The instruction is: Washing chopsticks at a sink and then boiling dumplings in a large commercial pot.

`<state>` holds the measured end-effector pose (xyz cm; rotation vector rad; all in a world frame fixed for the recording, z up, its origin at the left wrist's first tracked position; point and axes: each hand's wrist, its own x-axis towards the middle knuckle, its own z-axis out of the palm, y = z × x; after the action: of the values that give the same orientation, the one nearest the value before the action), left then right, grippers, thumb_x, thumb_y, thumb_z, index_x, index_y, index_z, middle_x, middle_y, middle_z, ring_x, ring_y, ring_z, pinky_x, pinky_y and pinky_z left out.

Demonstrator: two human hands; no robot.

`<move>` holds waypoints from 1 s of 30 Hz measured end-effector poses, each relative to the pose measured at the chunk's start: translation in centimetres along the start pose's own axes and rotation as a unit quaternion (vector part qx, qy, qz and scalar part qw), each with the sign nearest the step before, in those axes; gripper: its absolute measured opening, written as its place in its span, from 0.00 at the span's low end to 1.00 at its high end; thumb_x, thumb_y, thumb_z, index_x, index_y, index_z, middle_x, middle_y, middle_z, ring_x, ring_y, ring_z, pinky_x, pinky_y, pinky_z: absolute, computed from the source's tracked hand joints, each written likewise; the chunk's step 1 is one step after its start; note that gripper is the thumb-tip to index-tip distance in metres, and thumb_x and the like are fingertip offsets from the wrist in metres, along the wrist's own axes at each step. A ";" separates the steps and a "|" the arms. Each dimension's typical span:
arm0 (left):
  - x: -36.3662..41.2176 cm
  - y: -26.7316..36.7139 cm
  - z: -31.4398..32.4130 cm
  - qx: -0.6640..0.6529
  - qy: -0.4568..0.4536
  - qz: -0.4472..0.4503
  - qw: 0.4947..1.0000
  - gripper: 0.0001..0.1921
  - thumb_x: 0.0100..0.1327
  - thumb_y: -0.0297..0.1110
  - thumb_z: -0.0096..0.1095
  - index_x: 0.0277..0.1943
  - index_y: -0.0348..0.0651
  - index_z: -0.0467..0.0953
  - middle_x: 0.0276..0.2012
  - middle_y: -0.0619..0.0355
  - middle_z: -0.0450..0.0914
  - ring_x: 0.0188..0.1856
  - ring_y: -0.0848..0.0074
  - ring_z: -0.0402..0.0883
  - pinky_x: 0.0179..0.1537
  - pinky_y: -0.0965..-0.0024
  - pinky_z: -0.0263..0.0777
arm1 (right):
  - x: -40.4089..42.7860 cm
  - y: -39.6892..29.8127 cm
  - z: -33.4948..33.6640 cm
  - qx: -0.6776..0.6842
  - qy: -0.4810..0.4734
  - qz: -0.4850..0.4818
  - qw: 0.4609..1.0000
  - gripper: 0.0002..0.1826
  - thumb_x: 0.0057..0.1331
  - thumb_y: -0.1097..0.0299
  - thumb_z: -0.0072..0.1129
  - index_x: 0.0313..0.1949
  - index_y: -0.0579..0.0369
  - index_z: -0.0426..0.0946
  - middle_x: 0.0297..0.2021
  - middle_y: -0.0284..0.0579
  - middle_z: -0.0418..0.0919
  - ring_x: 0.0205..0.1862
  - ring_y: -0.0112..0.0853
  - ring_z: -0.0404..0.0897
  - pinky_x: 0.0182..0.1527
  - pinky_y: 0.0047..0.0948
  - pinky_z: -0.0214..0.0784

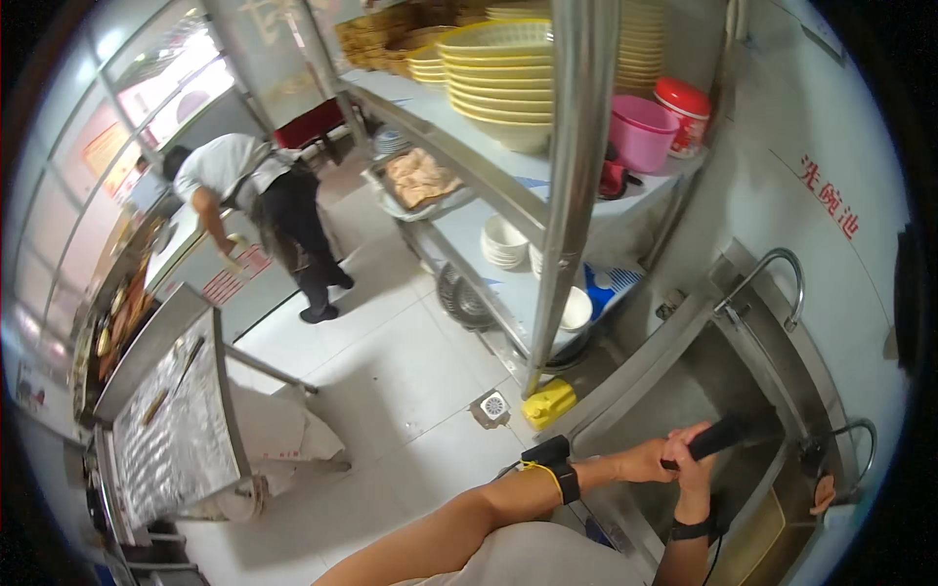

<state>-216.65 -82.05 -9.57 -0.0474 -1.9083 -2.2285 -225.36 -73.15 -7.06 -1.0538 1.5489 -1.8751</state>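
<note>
Both hands are together over a stainless steel sink [659, 395]. My left hand [648, 460] touches my right hand [691, 453] and the near end of a black elongated object [722, 436]. My right hand is closed around that object, whose far end is blurred and points right into the basin. Its exact kind cannot be told. The left fingers are partly hidden, and whether they grip it is unclear. A curved metal faucet [788, 256] rises from the sink's back edge. Black bands are on both of my forearms or wrists.
Left of the sink stands a metal shelf [575, 183] with stacked yellow-rimmed baskets [498, 73], white bowls [504, 238] and a pink bucket [643, 132]. A yellow jug [549, 403] lies by a floor drain [494, 404]. Farther left are a metal table [172, 425] and a bending co-worker [256, 183].
</note>
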 end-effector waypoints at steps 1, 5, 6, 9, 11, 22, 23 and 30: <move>-0.3 -0.6 -0.1 0.074 -0.072 -0.075 0.992 0.14 0.47 0.23 0.55 0.40 0.38 0.69 0.32 0.57 0.73 0.33 0.75 0.71 0.35 0.72 0.67 | 0.0 -2.2 0.9 0.053 0.015 0.016 0.998 0.09 0.51 0.79 0.52 0.31 0.54 0.65 0.23 0.35 0.68 0.23 0.25 0.68 0.38 0.30 0.66; -3.1 -3.8 1.2 0.093 0.152 0.034 0.983 0.06 0.47 0.25 0.55 0.29 0.38 0.67 0.19 0.60 0.70 0.23 0.81 0.67 0.26 0.74 0.63 | 0.7 -9.5 -0.7 0.103 0.072 -0.118 0.985 0.09 0.50 0.71 0.52 0.32 0.52 0.64 0.18 0.31 0.62 0.19 0.20 0.60 0.24 0.21 0.56; -4.2 -5.2 0.7 0.164 0.205 -0.008 0.965 0.05 0.52 0.25 0.54 0.33 0.38 0.68 0.23 0.59 0.70 0.27 0.78 0.68 0.30 0.75 0.64 | 1.0 -10.2 -2.5 0.084 0.079 -0.174 0.978 0.09 0.50 0.68 0.52 0.32 0.52 0.64 0.17 0.31 0.60 0.18 0.20 0.57 0.22 0.19 0.51; -7.8 -2.1 -0.2 0.106 0.317 -0.057 0.941 0.04 0.54 0.25 0.53 0.33 0.38 0.68 0.24 0.59 0.72 0.27 0.78 0.69 0.31 0.76 0.65 | 1.0 -11.1 -5.0 0.193 0.031 -0.236 0.952 0.05 0.58 0.70 0.50 0.33 0.54 0.66 0.19 0.34 0.63 0.20 0.22 0.60 0.25 0.24 0.55; -10.3 0.0 -0.6 0.142 0.361 -0.040 0.921 0.03 0.55 0.25 0.53 0.33 0.38 0.69 0.25 0.59 0.72 0.28 0.79 0.70 0.31 0.76 0.66 | 1.9 -7.9 -5.4 0.031 0.069 -0.081 0.994 0.05 0.59 0.70 0.50 0.33 0.55 0.67 0.21 0.36 0.66 0.22 0.24 0.64 0.27 0.27 0.58; -41.2 -7.8 -5.7 0.103 0.702 -0.158 0.687 0.04 0.56 0.28 0.54 0.34 0.38 0.71 0.24 0.62 0.72 0.26 0.80 0.68 0.28 0.74 0.65 | 3.2 -4.1 8.3 -0.361 -0.124 -0.057 0.923 0.08 0.52 0.73 0.55 0.28 0.63 0.67 0.19 0.38 0.68 0.21 0.26 0.67 0.26 0.25 0.60; -44.8 -8.9 -4.6 0.066 0.763 -0.153 0.624 0.06 0.56 0.30 0.55 0.34 0.37 0.71 0.24 0.62 0.72 0.26 0.79 0.69 0.28 0.74 0.65 | 3.8 -2.5 9.1 -0.335 -0.123 -0.003 0.934 0.06 0.53 0.74 0.54 0.24 0.58 0.66 0.16 0.35 0.67 0.17 0.23 0.66 0.21 0.22 0.57; -66.3 -21.3 8.9 -0.078 0.720 -0.487 0.489 0.11 0.53 0.28 0.46 0.16 0.36 0.67 0.12 0.52 0.70 0.10 0.72 0.64 0.11 0.66 0.56 | 3.1 -3.0 25.0 -0.348 -0.312 -0.024 0.884 0.16 0.49 0.70 0.56 0.37 0.64 0.71 0.23 0.47 0.74 0.26 0.30 0.73 0.32 0.29 0.65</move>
<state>-156.53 -61.29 -39.31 2.4242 -0.5484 -1.3854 -206.79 -89.58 -1.83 -1.7853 1.7920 -0.8058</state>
